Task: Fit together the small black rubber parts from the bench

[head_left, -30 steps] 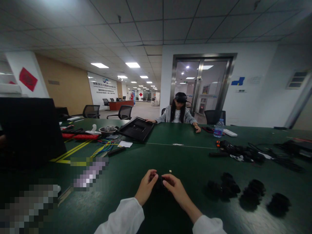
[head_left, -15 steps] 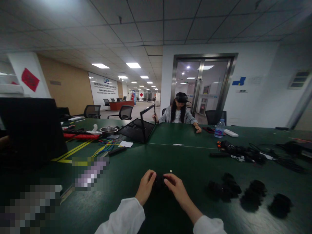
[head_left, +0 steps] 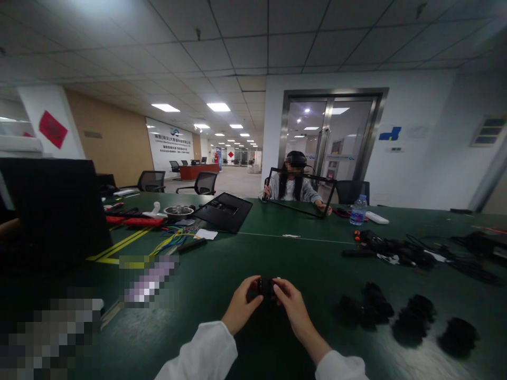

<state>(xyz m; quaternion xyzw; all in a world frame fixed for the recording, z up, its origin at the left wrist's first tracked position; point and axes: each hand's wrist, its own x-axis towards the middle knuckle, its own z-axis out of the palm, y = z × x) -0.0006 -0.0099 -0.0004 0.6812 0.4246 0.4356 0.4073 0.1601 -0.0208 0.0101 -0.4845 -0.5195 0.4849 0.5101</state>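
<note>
A small black cylindrical part (head_left: pixel 266 287) is between my two hands over the near middle of the green table. My left hand (head_left: pixel 242 303) is curled at its left side, fingers at the far end and thumb nearer me. My right hand (head_left: pixel 292 303) grips the part's right side with thumb and fingers. What the part is exactly is too dark to make out. To the right lie several similar dark lumps, among them one black piece (head_left: pixel 412 319) and another (head_left: pixel 458 335) at the far end.
Across the green table (head_left: pixel 222 258), a person (head_left: pixel 292 184) holds a thin black rectangular frame (head_left: pixel 295 209). A black panel (head_left: pixel 225 211), coloured wires (head_left: pixel 171 240) and a metal bowl (head_left: pixel 179 211) lie left. A water bottle (head_left: pixel 358 210) and black cables (head_left: pixel 400 250) are on the right.
The black part has turned and come up slightly between my hands, showing more of its end. Across the table, the person has moved the frame rightward from the panel and holds it with both hands.
</note>
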